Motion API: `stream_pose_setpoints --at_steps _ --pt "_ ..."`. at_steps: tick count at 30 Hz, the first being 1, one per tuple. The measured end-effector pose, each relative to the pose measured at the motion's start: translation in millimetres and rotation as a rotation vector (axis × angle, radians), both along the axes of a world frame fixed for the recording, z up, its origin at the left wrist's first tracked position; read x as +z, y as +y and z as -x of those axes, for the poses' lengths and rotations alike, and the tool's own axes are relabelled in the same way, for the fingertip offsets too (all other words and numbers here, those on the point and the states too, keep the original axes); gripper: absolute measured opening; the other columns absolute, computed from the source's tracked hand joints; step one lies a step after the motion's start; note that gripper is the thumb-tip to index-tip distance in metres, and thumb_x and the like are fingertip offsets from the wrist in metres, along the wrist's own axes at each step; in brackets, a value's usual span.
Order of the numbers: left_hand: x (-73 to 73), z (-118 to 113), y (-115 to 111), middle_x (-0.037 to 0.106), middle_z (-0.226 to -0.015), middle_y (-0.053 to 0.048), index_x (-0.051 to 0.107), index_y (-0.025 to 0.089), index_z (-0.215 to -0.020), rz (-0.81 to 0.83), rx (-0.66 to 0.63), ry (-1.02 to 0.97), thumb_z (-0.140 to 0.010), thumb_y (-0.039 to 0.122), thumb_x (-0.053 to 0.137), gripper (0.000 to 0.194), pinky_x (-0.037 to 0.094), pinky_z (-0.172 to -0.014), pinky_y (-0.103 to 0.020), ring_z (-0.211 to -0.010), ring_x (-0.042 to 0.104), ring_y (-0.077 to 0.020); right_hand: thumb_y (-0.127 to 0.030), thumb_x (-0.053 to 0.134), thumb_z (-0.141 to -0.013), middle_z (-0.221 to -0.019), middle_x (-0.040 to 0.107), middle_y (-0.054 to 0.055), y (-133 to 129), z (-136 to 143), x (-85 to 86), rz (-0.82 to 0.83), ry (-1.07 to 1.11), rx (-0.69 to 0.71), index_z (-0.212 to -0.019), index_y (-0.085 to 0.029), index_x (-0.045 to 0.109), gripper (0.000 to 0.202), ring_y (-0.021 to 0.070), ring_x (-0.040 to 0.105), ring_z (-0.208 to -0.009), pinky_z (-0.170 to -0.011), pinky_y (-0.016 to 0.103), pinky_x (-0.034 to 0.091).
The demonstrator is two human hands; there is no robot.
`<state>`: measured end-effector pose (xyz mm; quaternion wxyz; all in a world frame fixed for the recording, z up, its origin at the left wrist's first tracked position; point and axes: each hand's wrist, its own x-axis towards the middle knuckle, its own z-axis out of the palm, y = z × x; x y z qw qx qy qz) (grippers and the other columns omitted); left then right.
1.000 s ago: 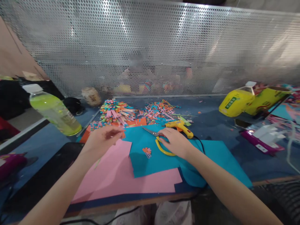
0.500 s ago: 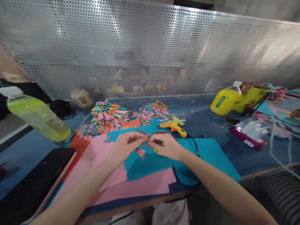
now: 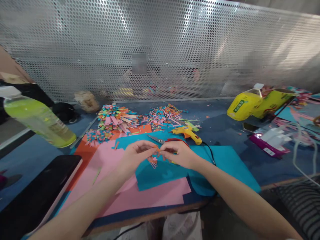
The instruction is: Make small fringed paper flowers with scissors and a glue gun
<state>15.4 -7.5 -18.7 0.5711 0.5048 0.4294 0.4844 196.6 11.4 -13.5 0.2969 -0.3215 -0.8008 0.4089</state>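
Note:
My left hand (image 3: 140, 152) pinches a small orange paper strip (image 3: 157, 149) between thumb and index finger. Meeting it from the other side, my right hand (image 3: 178, 153) has its fingertips closed on the same strip. Below my left fingertips shows a small pink and orange paper piece (image 3: 153, 162) with looped ends; whether it joins the strip I cannot tell. Scissors (image 3: 159, 140) with red handles lie just behind my hands, partly covered by the right one. Under both hands is a blue paper sheet (image 3: 160, 176), overlapping a pink sheet (image 3: 150, 196).
A yellow glue gun (image 3: 187, 133) with a black cord lies behind my right hand. Folded paper bundles (image 3: 116, 116) and a heap of paper scraps (image 3: 163, 116) are farther back. A phone (image 3: 42, 193) and a green drink bottle (image 3: 37, 120) are left; a yellow bottle (image 3: 245, 105) is right.
The view has shifted slightly. Both hands stay together at the orange strip, with only small finger movement.

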Motion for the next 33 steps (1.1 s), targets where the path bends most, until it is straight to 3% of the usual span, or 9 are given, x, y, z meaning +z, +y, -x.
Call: stream_pose_setpoints --at_steps 4,8,14,17,19,22,28,31,33 --pt "-1.5 -1.6 -1.0 0.066 -0.063 0.000 0.066 0.018 -0.069 0.015 0.034 -0.076 -0.063 0.022 0.071 0.009 0.047 -0.049 -0.019 -0.050 0.057 -0.0086 -0.027 0.050 -0.081 -0.067 0.058 0.001 0.8 -0.9 4.2 -0.030 -0.033 -0.030 -0.078 -0.014 0.061 0.017 0.0085 0.051 -0.057 -0.051 0.018 0.039" --pt "0.6 -2.0 -0.2 0.067 -0.067 0.000 0.065 0.017 -0.069 0.036 0.086 -0.132 -0.061 0.020 0.072 0.011 0.046 -0.050 -0.018 -0.052 0.056 -0.0075 -0.023 0.048 -0.082 -0.070 0.061 0.002 6.9 -6.9 5.8 -0.227 -0.152 -0.127 -0.080 -0.016 0.062 0.016 0.0105 0.053 -0.062 -0.058 0.020 0.040" --pt "2.6 1.1 1.9 0.066 -0.069 0.000 0.064 0.016 -0.069 0.072 0.138 -0.163 -0.059 0.022 0.073 0.015 0.044 -0.048 -0.018 -0.057 0.058 -0.0090 -0.025 0.042 -0.085 -0.087 0.060 0.009 20.1 -27.7 7.2 -0.544 -0.483 -0.596 -0.086 -0.016 0.057 0.018 0.0189 0.054 -0.082 -0.070 0.028 0.041" --pt "4.2 0.4 0.5 0.066 -0.067 -0.001 0.062 0.016 -0.069 0.086 0.122 -0.160 -0.058 0.022 0.074 0.017 0.043 -0.047 -0.018 -0.056 0.058 -0.0095 -0.044 0.047 -0.081 -0.094 0.057 0.018 23.4 -37.1 5.1 -0.513 -0.735 -0.878 -0.095 -0.011 0.054 0.036 0.0296 0.052 -0.091 -0.071 0.037 0.043" --pt "6.0 -0.4 -1.3 0.065 -0.067 -0.001 0.061 0.016 -0.070 0.086 0.104 -0.170 -0.059 0.022 0.073 0.017 0.043 -0.046 -0.018 -0.054 0.057 -0.0086 -0.054 0.049 -0.076 -0.097 0.054 0.023 25.8 -40.6 1.4 -0.418 -0.872 -0.983 -0.101 -0.005 0.051 0.054 0.0360 0.051 -0.092 -0.069 0.043 0.043" --pt "8.8 -1.5 -3.9 0.064 -0.066 0.000 0.061 0.016 -0.070 0.089 0.096 -0.173 -0.059 0.023 0.073 0.017 0.043 -0.045 -0.019 -0.047 0.053 -0.0064 -0.057 0.051 -0.074 -0.099 0.052 0.026 31.6 -42.9 -6.0 -0.289 -0.968 -0.976 -0.106 -0.003 0.049 0.063 0.0388 0.051 -0.094 -0.071 0.047 0.042" --pt "7.0 0.1 -2.5 0.064 -0.066 0.000 0.061 0.016 -0.070 0.090 0.128 -0.184 -0.057 0.023 0.074 0.019 0.043 -0.047 -0.019 -0.050 0.053 -0.0070 -0.056 0.051 -0.074 -0.101 0.052 0.024 43.2 -47.3 -10.5 -0.169 -1.005 -0.937 -0.105 -0.008 0.050 0.057 0.0379 0.051 -0.097 -0.073 0.047 0.042" --pt "5.1 2.1 -0.6 0.064 -0.066 0.000 0.061 0.015 -0.070 0.093 0.155 -0.188 -0.056 0.022 0.075 0.021 0.041 -0.048 -0.019 -0.055 0.055 -0.0079 -0.052 0.054 -0.073 -0.102 0.051 0.024 41.5 -46.6 -7.1 -0.269 -0.981 -0.968 -0.105 -0.006 0.048 0.056 0.0383 0.050 -0.095 -0.071 0.047 0.042" --pt "5.1 3.2 0.4 0.063 -0.066 0.000 0.061 0.015 -0.069 0.092 0.184 -0.196 -0.054 0.022 0.075 0.022 0.040 -0.048 -0.018 -0.056 0.056 -0.0083 -0.045 0.053 -0.076 -0.103 0.052 0.021 37.3 -43.1 -5.2 -0.438 -0.900 -0.850 -0.103 -0.009 0.048 0.046 0.0345 0.049 -0.096 -0.074 0.044 0.041"
